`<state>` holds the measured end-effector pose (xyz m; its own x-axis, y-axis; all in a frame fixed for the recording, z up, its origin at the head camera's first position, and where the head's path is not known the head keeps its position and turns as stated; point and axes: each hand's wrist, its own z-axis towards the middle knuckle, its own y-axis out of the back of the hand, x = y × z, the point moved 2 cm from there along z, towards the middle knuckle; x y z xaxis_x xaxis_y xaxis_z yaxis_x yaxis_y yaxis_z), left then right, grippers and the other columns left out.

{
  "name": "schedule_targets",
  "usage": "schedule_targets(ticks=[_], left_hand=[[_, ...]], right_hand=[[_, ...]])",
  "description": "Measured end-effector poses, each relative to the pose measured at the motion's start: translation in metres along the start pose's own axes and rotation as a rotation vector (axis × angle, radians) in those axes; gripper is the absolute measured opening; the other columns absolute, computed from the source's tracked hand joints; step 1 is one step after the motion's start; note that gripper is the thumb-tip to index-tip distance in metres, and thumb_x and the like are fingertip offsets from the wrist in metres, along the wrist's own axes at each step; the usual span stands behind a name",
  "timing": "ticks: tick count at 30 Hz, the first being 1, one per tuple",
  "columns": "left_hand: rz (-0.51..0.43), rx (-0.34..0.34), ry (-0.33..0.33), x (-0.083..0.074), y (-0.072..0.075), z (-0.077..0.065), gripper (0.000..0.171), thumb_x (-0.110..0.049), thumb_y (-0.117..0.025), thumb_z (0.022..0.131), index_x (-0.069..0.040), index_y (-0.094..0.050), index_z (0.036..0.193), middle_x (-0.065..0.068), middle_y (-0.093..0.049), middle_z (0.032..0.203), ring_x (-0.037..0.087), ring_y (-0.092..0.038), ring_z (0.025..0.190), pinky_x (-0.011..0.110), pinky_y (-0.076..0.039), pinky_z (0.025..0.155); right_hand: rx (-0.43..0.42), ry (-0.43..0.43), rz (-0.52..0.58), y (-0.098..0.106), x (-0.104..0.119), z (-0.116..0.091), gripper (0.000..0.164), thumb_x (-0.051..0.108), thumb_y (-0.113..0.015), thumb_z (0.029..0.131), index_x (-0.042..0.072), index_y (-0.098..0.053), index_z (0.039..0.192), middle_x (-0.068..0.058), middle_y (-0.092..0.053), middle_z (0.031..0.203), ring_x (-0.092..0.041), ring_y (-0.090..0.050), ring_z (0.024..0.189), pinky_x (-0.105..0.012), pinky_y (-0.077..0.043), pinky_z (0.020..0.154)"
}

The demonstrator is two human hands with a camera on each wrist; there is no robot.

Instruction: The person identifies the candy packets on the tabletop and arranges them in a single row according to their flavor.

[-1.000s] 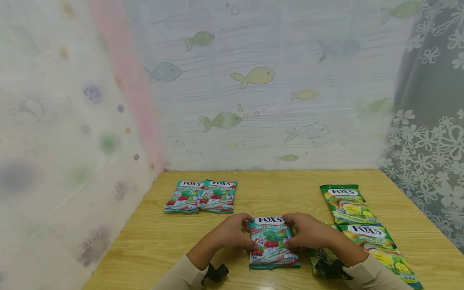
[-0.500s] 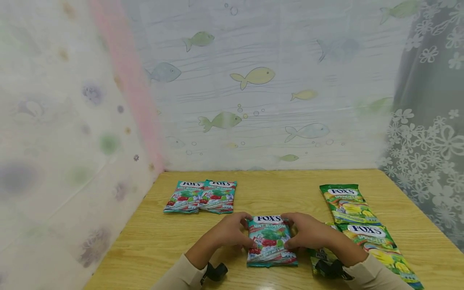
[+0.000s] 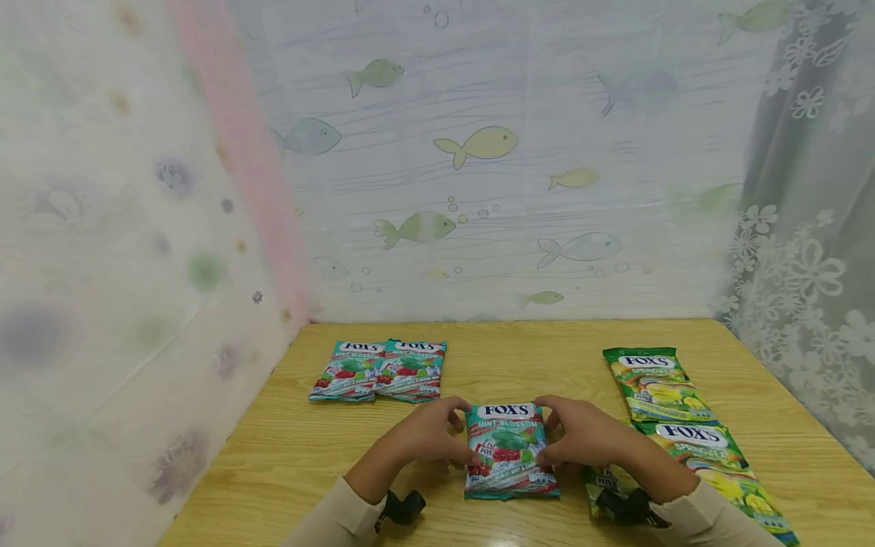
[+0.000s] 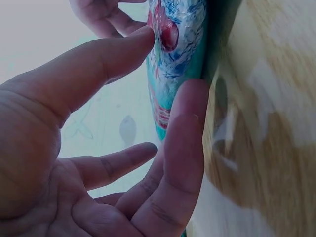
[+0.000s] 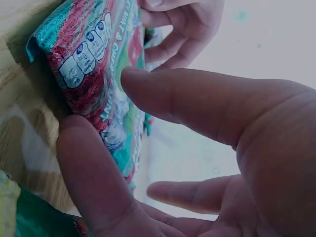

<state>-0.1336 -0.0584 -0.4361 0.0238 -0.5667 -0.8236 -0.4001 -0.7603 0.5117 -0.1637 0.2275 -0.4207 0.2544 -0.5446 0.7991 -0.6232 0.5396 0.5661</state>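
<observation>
A teal and red FOX'S Mint Blossom candy bag (image 3: 511,452) lies face up on the wooden table, near its front middle. My left hand (image 3: 427,434) is at its left side, thumb tip over the edge and a fingertip low against the side in the left wrist view. Opposite it, my right hand (image 3: 582,433) flanks the right side. In the right wrist view its thumb (image 5: 173,94) overlaps the printed face and one finger (image 5: 84,153) is by the lower edge. Fingers of both hands look loosely extended, with gaps showing between hand and bag.
Two more Mint Blossom bags (image 3: 410,371) overlap at the back left. On the right are two green and yellow FOX'S bags (image 3: 652,384), with another green-yellow bag (image 3: 604,486) partly hidden under the right forearm. A fish-patterned curtain (image 3: 506,228) hangs behind the table (image 3: 519,357).
The Mint Blossom bag between my hands has shifted slightly away from me and to the left. My left hand has eased a little outward from it. The other bags have not moved.
</observation>
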Motion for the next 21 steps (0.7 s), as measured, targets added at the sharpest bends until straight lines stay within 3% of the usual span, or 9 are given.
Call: schedule_targets(ticks=[7,14,21], left_hand=[[-0.069,0.03,-0.009,-0.0007,-0.0028,0.0011,0.074,-0.018,-0.091,0.08,-0.01,-0.054,0.144,0.01,-0.064,0.113,0.027,-0.071,0.075,0.042,-0.062,0.061],[-0.027,0.02,-0.035,-0.0029,-0.0045,0.0022,0.07,-0.018,-0.091,0.08,-0.01,-0.057,0.141,0.007,-0.065,0.111,0.027,-0.071,0.069,0.039,-0.061,0.062],[0.04,-0.004,-0.073,-0.0032,-0.0022,0.0029,0.07,-0.023,-0.092,0.079,-0.013,-0.06,0.14,0.001,-0.067,0.109,0.02,-0.07,0.073,0.036,-0.058,0.068]], right_hand=[[0.008,-0.005,0.02,-0.0038,-0.0012,0.0016,0.09,0.019,-0.087,0.084,-0.002,-0.038,0.156,-0.021,-0.062,0.123,-0.024,-0.07,0.071,-0.039,-0.059,0.06],[0.013,0.017,0.012,-0.0031,0.0003,0.001,0.082,0.017,-0.088,0.083,-0.002,-0.046,0.15,-0.017,-0.063,0.118,-0.026,-0.068,0.066,-0.039,-0.058,0.058],[-0.031,0.064,-0.127,0.0009,0.0036,0.0038,0.08,0.026,-0.09,0.08,0.002,-0.053,0.146,-0.009,-0.067,0.117,-0.023,-0.063,0.101,-0.041,-0.053,0.08]])
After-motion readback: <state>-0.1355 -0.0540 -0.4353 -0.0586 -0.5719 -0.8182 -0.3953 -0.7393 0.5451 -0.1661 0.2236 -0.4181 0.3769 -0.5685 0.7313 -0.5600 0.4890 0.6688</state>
